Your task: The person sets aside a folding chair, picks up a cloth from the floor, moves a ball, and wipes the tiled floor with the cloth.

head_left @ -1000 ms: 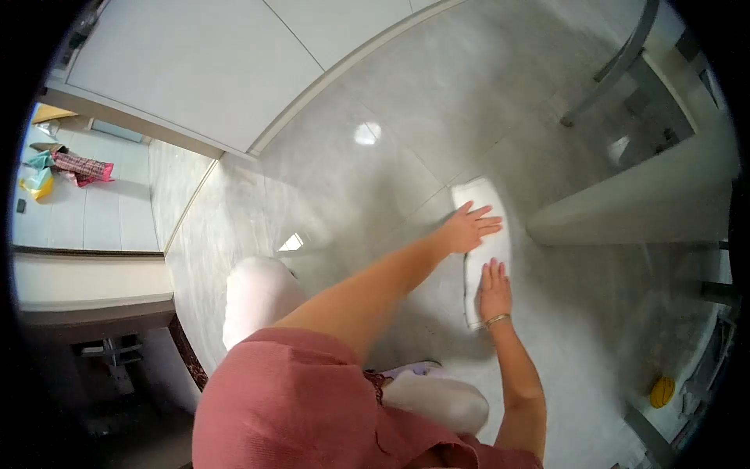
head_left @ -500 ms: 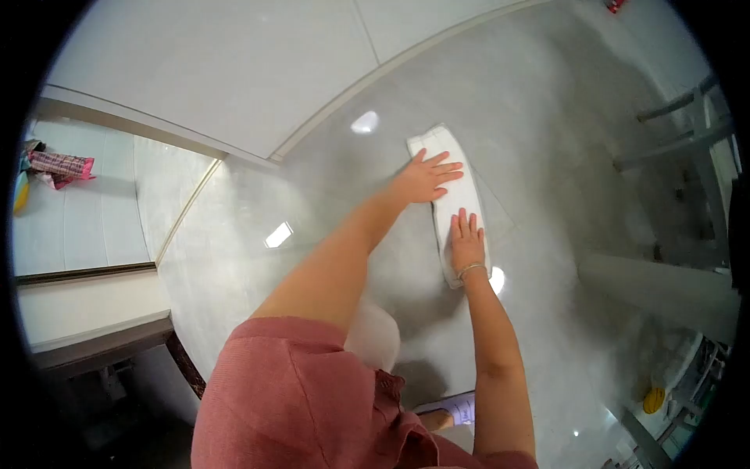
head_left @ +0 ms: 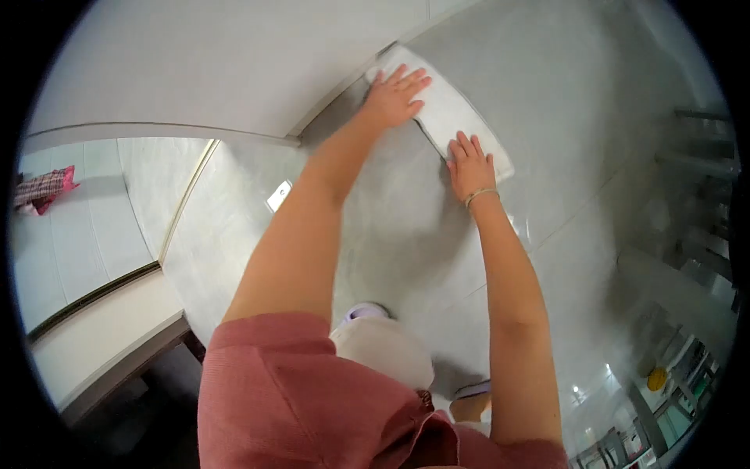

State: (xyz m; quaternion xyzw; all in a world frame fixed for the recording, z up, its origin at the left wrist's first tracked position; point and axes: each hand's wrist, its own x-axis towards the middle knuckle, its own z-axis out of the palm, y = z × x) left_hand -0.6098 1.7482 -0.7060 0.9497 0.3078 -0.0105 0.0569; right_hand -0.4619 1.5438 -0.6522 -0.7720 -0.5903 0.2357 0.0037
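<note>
A folded white cloth (head_left: 449, 113) lies flat on the grey tiled floor (head_left: 406, 234), its upper end against the base of a white panel. My left hand (head_left: 393, 98) presses on the cloth's upper left part with its fingers spread. Lower down, near the cloth's right end, my right hand (head_left: 472, 166) rests flat with fingers stretched out and a bracelet at the wrist. Neither hand is wrapped round the cloth. Both arms reach forward from pink sleeves.
The white panel (head_left: 211, 62) fills the upper left. A doorway at the left shows a plaid cloth item (head_left: 45, 189) on a lighter floor. Dim grey furniture legs stand at the right, with a yellow object (head_left: 657, 379) lower down. A purple shoe (head_left: 366, 311) is below.
Both hands have moved forward over the floor with the cloth, up to the white panel's base. The cloth has turned to a steeper slant, and the view has shifted.
</note>
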